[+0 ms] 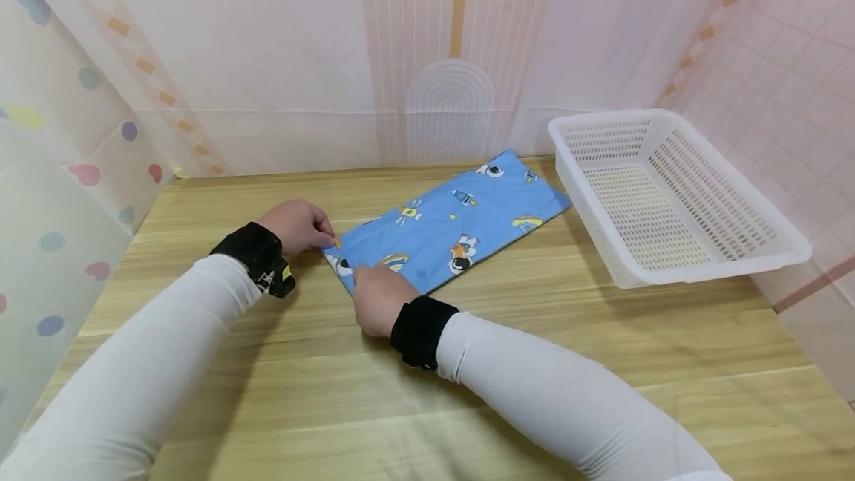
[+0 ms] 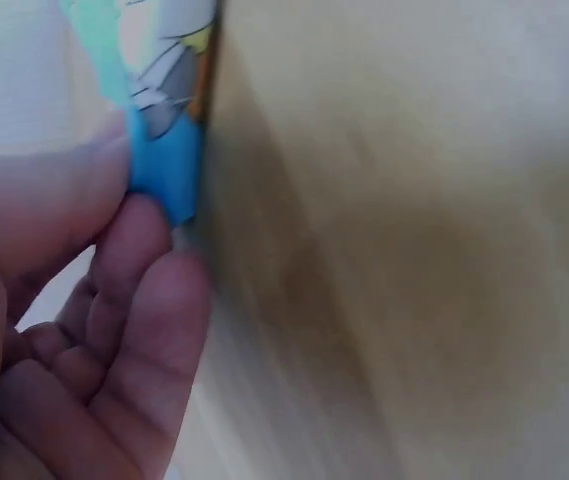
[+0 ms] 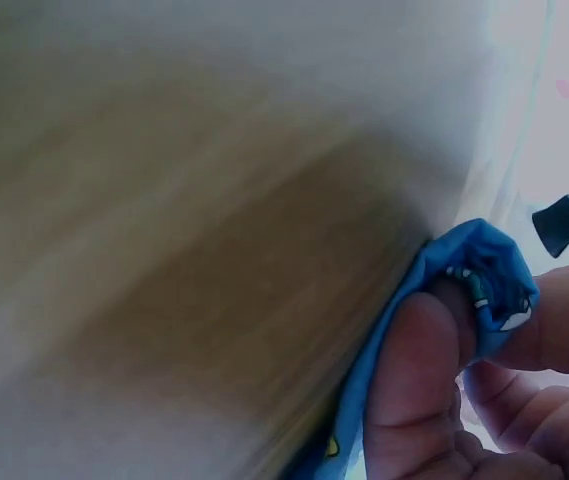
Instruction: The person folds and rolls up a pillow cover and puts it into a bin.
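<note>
A blue cloth (image 1: 434, 217) printed with astronauts, rockets and planets lies as a long folded strip, slanting from the table's middle toward the back right. My left hand (image 1: 299, 226) pinches its far left corner between thumb and fingers; the left wrist view shows the blue corner (image 2: 169, 170) held at the fingertips. At the near left corner my right hand (image 1: 384, 298) grips the cloth. In the right wrist view the cloth's edge (image 3: 479, 250) curls over between thumb and fingers. What lies inside the folds is hidden.
A white perforated plastic basket (image 1: 718, 269) stands to the right, its left side close to the cloth's right end. The wood-grain table (image 1: 320, 392) meets a patterned curtain (image 1: 287, 58) at the back. Dotted sheeting (image 1: 73, 199) hangs on the left.
</note>
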Tool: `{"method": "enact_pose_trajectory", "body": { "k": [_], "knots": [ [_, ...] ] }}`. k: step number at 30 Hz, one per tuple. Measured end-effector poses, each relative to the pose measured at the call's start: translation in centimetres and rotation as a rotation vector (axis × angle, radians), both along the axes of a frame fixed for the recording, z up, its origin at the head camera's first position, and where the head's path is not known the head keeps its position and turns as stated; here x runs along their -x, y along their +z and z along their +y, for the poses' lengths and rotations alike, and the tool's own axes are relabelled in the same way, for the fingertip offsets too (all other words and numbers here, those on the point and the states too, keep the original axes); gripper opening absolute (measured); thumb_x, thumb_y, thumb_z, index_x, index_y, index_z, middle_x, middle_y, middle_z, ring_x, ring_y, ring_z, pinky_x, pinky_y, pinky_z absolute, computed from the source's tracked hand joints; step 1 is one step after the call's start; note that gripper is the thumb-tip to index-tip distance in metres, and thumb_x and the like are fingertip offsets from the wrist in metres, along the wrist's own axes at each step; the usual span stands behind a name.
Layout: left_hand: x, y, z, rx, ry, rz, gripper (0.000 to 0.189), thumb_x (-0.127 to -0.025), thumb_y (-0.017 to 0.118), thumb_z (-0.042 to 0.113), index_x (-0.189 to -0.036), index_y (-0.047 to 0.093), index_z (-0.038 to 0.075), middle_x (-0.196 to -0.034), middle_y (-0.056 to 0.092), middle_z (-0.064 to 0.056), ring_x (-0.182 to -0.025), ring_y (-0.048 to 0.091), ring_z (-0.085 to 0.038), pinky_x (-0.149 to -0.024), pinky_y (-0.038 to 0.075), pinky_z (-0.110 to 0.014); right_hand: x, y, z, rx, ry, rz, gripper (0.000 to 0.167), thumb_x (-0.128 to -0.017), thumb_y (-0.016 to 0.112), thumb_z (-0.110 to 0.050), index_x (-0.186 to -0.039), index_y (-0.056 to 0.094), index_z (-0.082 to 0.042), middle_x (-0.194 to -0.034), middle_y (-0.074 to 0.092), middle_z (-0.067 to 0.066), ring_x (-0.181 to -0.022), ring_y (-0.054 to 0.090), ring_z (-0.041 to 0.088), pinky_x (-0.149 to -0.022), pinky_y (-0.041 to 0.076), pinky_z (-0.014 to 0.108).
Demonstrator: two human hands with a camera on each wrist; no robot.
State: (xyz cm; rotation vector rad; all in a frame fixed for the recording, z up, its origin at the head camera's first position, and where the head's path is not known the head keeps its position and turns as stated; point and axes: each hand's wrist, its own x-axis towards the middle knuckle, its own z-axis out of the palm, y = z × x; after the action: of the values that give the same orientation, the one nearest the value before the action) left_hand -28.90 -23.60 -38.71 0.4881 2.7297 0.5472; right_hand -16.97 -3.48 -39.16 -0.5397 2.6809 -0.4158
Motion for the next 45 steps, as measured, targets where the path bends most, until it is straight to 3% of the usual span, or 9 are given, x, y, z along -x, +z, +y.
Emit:
{"method": "enact_pose_trajectory", "body": {
  "k": [7,12,16,19,24,34,45],
  "knots": [
    [-0.5,-0.7,-0.1,-0.025,0.027,0.065,0.009,-0.098,0.076,0.02,-0.091,0.074,0.014,-0.087,0.073,0.001,-0.079,0.057,-0.02,-0.073,0.043,-0.033,-0.3,0.1,0.1,-0.085,0.075,0.11,0.01,-0.104,0.062,-0.016,-0.106,0.071,-0.012,-0.09,0.066,-0.002,-0.084,0.058,0.013,-0.078,0.053,0.028],
    [-0.7,-1.0,-0.5,0.018,-0.065,0.15,0.01,-0.099,0.073,0.016,-0.094,0.081,0.017,-0.094,0.078,0.0,-0.087,0.065,-0.02,-0.084,0.05,-0.038,-0.9,0.2,0.3,-0.134,0.129,0.234,0.019,-0.104,0.06,-0.016,-0.095,0.076,-0.013,-0.092,0.068,-0.001,-0.086,0.06,0.014,-0.08,0.055,0.031],
    [-0.5,-1.1,-1.3,0.011,-0.148,0.147,0.013,-0.098,0.072,0.012,-0.098,0.084,0.017,-0.104,0.079,-0.002,-0.098,0.069,-0.021,-0.09,0.053,-0.041,-1.1,0.2,0.1,-0.153,0.157,0.238,0.022,-0.104,0.061,-0.015,-0.086,0.074,-0.013,-0.085,0.07,-0.003,-0.073,0.062,0.01,-0.066,0.057,0.029],
    [-0.4,-1.1,-1.9,-0.031,-0.204,0.114,0.014,-0.093,0.076,0.008,-0.103,0.083,0.014,-0.107,0.077,-0.004,-0.097,0.066,-0.018,-0.086,0.053,-0.036,-1.3,0.3,0.0,-0.155,0.158,0.242,0.022,-0.103,0.063,-0.015,-0.083,0.073,-0.014,-0.082,0.07,-0.003,-0.07,0.062,0.01,-0.064,0.057,0.029],
    [-0.6,-1.2,-2.1,-0.067,-0.199,0.086,0.023,-0.087,0.083,0.009,-0.109,0.082,0.012,-0.111,0.074,-0.005,-0.094,0.064,-0.016,-0.085,0.052,-0.031,-1.4,0.3,0.0,-0.154,0.154,0.252,0.021,-0.103,0.063,-0.015,-0.086,0.074,-0.013,-0.082,0.071,-0.002,-0.071,0.064,0.01,-0.063,0.058,0.03],
    [-1.1,-1.6,-1.9,-0.018,-0.255,0.261,0.01,-0.092,0.079,0.009,-0.097,0.083,0.017,-0.106,0.076,-0.002,-0.1,0.07,-0.021,-0.091,0.057,-0.044,-1.3,0.1,0.1,-0.129,0.136,0.236,0.014,-0.104,0.062,-0.013,-0.094,0.072,-0.011,-0.084,0.07,-0.002,-0.07,0.061,0.008,-0.065,0.056,0.027],
    [-1.5,-0.9,-1.3,0.017,-0.293,0.291,0.013,-0.097,0.073,0.007,-0.101,0.082,0.016,-0.11,0.075,-0.005,-0.107,0.072,-0.027,-0.098,0.057,-0.049,-1.1,-0.2,0.4,-0.092,0.126,0.223,0.015,-0.103,0.063,-0.012,-0.09,0.069,-0.011,-0.077,0.066,-0.003,-0.065,0.056,0.009,-0.058,0.049,0.024]
  ]
}}
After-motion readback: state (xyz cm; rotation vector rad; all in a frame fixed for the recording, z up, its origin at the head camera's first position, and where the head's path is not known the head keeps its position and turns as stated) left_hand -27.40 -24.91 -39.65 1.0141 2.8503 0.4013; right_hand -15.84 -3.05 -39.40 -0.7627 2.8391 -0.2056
